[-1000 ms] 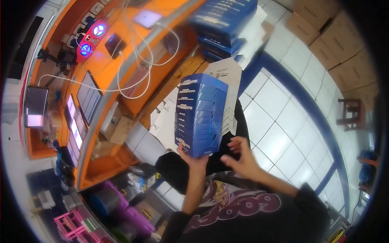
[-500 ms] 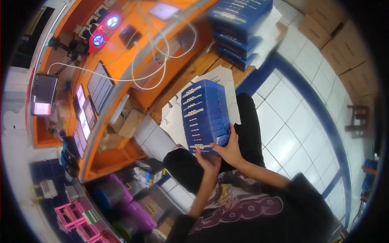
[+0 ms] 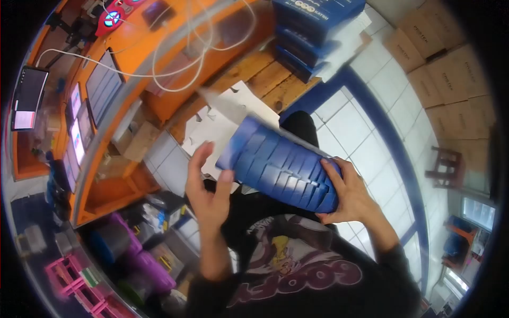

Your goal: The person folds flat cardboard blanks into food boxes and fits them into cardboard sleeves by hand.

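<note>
A stack of several thin blue boxes [image 3: 281, 167], slightly blurred, lies tilted on its side above my lap. My right hand [image 3: 350, 193] grips its right end, thumb and fingers spread across the end box. Close to the stack's left end, my left hand [image 3: 209, 196] is open with thumb and fingers apart; whether a fingertip touches the boxes I cannot tell. Behind the stack lie pale flat cardboard sheets [image 3: 244, 100] with cut edges, partly hidden by it.
Taller piles of blue boxes [image 3: 318, 26] stand on the wooden bench [image 3: 254, 71]. An orange desk [image 3: 138, 42] with white cables, a tablet [image 3: 106, 79] and phones is at the left. Brown cartons [image 3: 448, 79] and a small stool [image 3: 444, 167] are at the right.
The box stack has turned from upright to lying sideways, its far end swinging left. My left hand has let go of its near end and moved left; my right hand still holds on.
</note>
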A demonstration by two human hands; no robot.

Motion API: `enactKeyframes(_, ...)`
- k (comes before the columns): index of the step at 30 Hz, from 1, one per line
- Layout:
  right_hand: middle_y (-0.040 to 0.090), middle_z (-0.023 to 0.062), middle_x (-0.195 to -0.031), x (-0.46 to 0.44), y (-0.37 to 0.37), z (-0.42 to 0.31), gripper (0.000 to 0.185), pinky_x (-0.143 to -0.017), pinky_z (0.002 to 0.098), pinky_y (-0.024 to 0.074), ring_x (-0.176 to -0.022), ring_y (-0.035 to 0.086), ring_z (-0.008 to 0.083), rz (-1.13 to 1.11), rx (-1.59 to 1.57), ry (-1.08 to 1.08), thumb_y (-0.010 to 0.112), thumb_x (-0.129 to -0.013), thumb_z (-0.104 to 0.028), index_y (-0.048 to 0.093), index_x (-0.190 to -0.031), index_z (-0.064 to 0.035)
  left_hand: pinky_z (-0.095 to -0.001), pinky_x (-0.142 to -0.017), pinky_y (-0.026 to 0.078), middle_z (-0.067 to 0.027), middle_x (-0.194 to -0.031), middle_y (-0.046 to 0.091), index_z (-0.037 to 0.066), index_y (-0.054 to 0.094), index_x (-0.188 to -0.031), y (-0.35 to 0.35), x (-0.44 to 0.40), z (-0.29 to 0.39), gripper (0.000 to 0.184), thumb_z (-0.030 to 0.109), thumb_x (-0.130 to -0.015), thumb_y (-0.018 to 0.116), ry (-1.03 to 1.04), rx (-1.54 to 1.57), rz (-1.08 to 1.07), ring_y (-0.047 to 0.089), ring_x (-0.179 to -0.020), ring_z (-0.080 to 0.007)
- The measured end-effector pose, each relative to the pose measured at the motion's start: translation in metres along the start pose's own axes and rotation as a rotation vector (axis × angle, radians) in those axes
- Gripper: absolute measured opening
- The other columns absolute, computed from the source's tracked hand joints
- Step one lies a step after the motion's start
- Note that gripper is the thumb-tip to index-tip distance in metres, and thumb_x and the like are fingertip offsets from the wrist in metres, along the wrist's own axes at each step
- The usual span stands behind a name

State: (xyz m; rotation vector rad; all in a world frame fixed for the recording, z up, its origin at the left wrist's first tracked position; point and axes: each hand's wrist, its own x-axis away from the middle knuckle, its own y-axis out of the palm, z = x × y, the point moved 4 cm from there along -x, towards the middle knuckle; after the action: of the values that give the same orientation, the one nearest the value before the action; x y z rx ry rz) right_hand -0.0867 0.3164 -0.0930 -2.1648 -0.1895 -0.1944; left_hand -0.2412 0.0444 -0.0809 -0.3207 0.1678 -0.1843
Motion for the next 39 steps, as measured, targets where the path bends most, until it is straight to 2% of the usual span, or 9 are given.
enactKeyframes(2,0.040,0.0294,-0.142,-0.002,-0.003,0.000,0.117,-0.106,0.0506,0.0434,-0.129,0.045,0.0475,-0.051,0.015,-0.007,0.085,-0.055,-0.043,0.034,-0.154,-0.0056,-0.0377,-0.102,0.047,-0.0177,-0.124,0.065,-0.007,0.051,-0.136,0.011,-0.016,0.004,0.057,0.018,-0.091,0.075,-0.075,0.000,-0.131,0.064,-0.112,-0.0258)
enactKeyframes(4,0.039,0.0299,-0.143,0.000,0.006,0.008,0.115,-0.108,0.0509,0.0414,-0.129,0.045,0.0464,-0.113,0.007,-0.053,0.084,-0.059,-0.044,0.033,-0.154,-0.0047,-0.0327,-0.089,0.052,-0.0157,-0.115,0.068,-0.007,0.051,-0.135,0.022,-0.024,-0.029,0.061,0.019,-0.088,0.080,-0.492,0.042,-0.246,0.066,-0.097,-0.0201)
enactKeyframes(7,0.038,0.0303,-0.145,0.000,0.016,0.005,0.115,-0.112,0.0537,0.0369,-0.131,0.044,0.0461,-0.069,0.022,-0.134,0.084,-0.060,-0.047,0.033,-0.154,-0.0036,-0.0277,-0.080,0.053,-0.0130,-0.109,0.069,-0.005,0.054,-0.132,0.039,-0.018,-0.062,0.056,0.018,-0.088,0.080,-0.620,0.270,-0.368,0.064,-0.091,-0.0137)
enactKeyframes(8,0.037,0.0306,-0.146,-0.001,0.015,-0.001,0.115,-0.115,0.0570,0.0323,-0.133,0.042,0.0465,-0.080,0.115,-0.136,0.084,-0.061,-0.051,0.034,-0.153,-0.0014,-0.0272,-0.082,0.053,-0.0088,-0.104,0.071,-0.005,0.062,-0.123,0.041,-0.013,-0.065,0.040,0.015,-0.091,0.077,-0.589,0.268,-0.449,0.064,-0.089,-0.0121)
enactKeyframes(14,0.040,0.0296,-0.144,0.006,0.023,-0.011,0.114,-0.114,0.0562,0.0338,-0.133,0.044,0.0448,-0.095,0.247,-0.136,0.084,-0.062,-0.055,0.038,-0.150,0.0009,-0.0251,-0.083,0.051,-0.0052,-0.095,0.072,-0.005,0.071,-0.106,0.031,0.011,-0.069,0.021,0.014,-0.096,0.071,-0.594,0.362,-0.386,0.063,-0.084,-0.0111)
enactKeyframes(20,0.046,0.0268,-0.139,0.014,0.043,0.003,0.105,-0.104,0.0513,0.0425,-0.123,0.050,0.0434,-0.059,0.138,-0.181,0.085,-0.061,-0.052,0.046,-0.147,-0.0046,-0.0239,-0.079,0.049,-0.0035,-0.094,0.072,-0.002,0.071,-0.104,0.019,0.041,-0.075,0.020,0.014,-0.094,0.074,-0.598,0.395,-0.224,0.062,-0.083,-0.0085)
enactKeyframes(26,0.048,0.0262,-0.138,0.020,0.050,0.005,0.098,-0.103,0.0507,0.0429,-0.125,0.051,0.0418,0.027,0.103,-0.197,0.082,-0.065,-0.055,0.050,-0.144,-0.0081,-0.0238,-0.077,0.050,-0.0037,-0.092,0.071,-0.001,0.070,-0.104,0.016,0.053,-0.081,0.019,0.014,-0.093,0.075,-0.671,0.399,-0.162,0.062,-0.081,-0.0089)
enactKeyframes(32,0.046,0.0271,-0.142,0.014,0.029,-0.018,0.100,-0.112,0.0526,0.0370,-0.131,0.047,0.0397,-0.011,0.364,-0.133,0.083,-0.064,-0.056,0.048,-0.145,-0.0092,-0.0238,-0.075,0.051,-0.0044,-0.091,0.072,-0.001,0.070,-0.104,0.021,0.046,-0.082,0.020,0.015,-0.093,0.075,-0.691,0.441,-0.183,0.064,-0.078,-0.0099)
enactKeyframes(39,0.043,0.0255,-0.144,0.017,0.043,0.004,0.103,-0.110,0.0519,0.0406,-0.130,0.046,0.0433,-0.131,0.190,-0.059,0.090,-0.057,-0.045,0.048,-0.146,-0.0126,-0.0250,-0.077,0.051,-0.0038,-0.095,0.072,-0.001,0.071,-0.106,0.013,0.046,-0.084,0.022,0.017,-0.093,0.075,-0.833,0.458,-0.269,0.064,-0.083,-0.0097)
